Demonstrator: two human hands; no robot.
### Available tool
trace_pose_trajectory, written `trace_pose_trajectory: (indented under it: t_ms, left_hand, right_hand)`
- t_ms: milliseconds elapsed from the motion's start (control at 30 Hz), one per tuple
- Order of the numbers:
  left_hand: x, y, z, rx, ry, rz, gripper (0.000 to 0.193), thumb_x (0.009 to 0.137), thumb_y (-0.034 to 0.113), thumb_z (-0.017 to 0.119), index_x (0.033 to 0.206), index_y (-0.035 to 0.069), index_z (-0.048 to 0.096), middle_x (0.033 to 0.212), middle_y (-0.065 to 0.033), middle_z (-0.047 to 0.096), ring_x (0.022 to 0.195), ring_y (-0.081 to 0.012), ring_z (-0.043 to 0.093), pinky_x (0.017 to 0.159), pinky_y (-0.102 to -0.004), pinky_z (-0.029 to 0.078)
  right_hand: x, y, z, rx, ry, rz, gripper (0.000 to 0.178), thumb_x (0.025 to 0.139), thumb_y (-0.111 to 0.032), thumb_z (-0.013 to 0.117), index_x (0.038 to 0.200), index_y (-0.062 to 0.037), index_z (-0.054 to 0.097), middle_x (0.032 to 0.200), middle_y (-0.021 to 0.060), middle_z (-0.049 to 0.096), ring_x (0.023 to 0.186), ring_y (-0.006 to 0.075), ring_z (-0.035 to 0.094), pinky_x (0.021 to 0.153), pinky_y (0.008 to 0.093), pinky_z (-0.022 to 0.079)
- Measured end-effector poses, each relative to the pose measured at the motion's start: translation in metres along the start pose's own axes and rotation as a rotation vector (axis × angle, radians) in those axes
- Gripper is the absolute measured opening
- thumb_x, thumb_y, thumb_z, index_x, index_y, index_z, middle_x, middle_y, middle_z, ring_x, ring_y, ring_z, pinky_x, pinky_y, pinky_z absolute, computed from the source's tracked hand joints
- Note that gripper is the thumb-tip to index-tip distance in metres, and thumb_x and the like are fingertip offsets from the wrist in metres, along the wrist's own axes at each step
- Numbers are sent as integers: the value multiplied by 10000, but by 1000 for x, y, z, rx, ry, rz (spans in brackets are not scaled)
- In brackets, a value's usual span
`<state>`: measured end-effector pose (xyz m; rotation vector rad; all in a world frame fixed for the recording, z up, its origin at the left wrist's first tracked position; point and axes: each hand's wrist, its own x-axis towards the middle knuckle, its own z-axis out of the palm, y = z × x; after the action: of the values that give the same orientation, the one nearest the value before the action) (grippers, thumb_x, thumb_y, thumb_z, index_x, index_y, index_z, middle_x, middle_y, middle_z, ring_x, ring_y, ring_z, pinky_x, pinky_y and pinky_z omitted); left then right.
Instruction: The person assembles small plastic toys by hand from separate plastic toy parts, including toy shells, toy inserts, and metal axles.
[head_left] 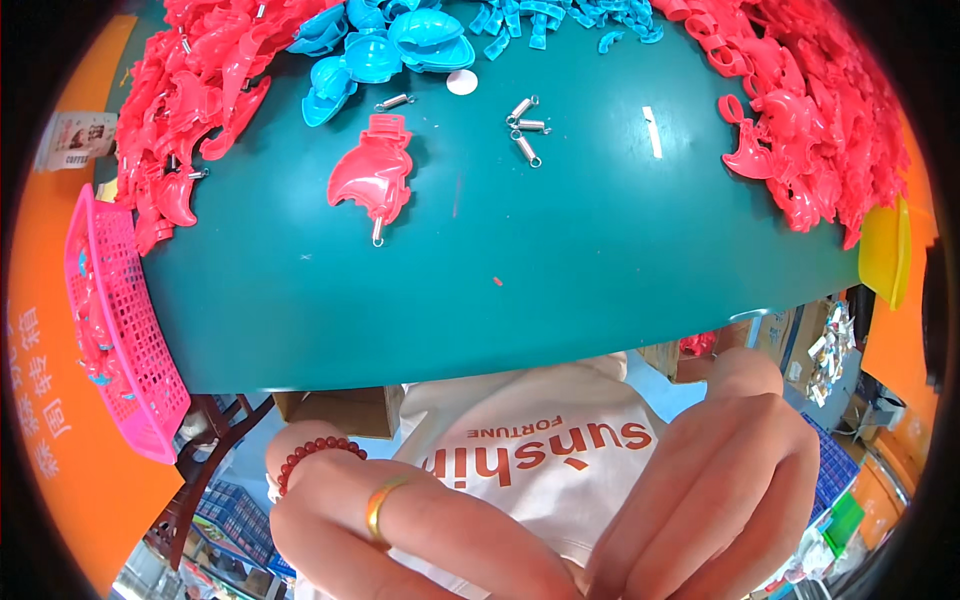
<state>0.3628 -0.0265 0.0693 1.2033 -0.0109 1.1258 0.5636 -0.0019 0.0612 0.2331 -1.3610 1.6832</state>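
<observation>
Close to the camera, my left hand (400,515) has a gold ring on one finger and a red bead bracelet at the wrist. Its fingers are bent and lie together, running toward the lower middle edge. From the other side my right hand (705,485) comes in the same way, fingers closed side by side. The two hands meet near the bottom; their fingertips and anything between them are hidden. Away from both, a red plastic part (373,175) lies on the green table (500,330), a small metal spring (378,232) at its lower end.
Several loose springs (525,127) and a white disc (462,82) lie farther back. Heaps of red parts (205,75) (820,110) flank blue shells (375,55) and small blue pieces (540,18). A pink basket (150,350) stands left, a yellow bin (884,255) right.
</observation>
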Motion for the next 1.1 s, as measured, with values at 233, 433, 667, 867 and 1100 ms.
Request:
trace_pose_trajectory:
  t_ms: [233,433,667,867,1100]
  left_hand:
    - [29,26,-35,75,-510,-426,223,838,20,609,1031,-93,620,1113,-208,585,955,-322,616,829,-326,523]
    - [-14,-17,-6,506,271,-144,210,830,139,632,965,-9,569,987,-198,546,740,-202,572,621,-289,495]
    - [-23,-36,-2,344,516,-123,242,818,-132,523,1050,-103,585,1102,-223,545,910,-212,606,767,-300,518]
    - [-22,-47,-2,442,498,-95,309,804,-119,565,1111,-83,556,1135,-199,531,948,-215,602,801,-289,536]
    - [-25,-53,-8,273,668,-215,197,848,-97,537,1044,-83,553,1083,-180,556,938,-207,610,739,-280,577]
  right_hand:
    - [-6,-5,13,-257,101,5,81,804,-35,645,822,44,645,865,238,594,653,272,631,572,275,537]
    - [-12,11,6,-415,536,297,238,682,-70,771,843,-26,601,879,150,560,725,196,581,615,277,477]
    - [-21,18,1,-565,478,340,256,721,-4,698,949,-30,584,971,138,534,845,195,537,733,299,441]
    - [-29,38,-4,-1050,353,139,298,730,82,649,1006,-21,599,1034,149,496,855,196,547,729,289,477]
    - [-25,32,-4,-632,617,447,353,779,78,639,1110,40,520,1042,132,502,910,173,556,720,283,540]
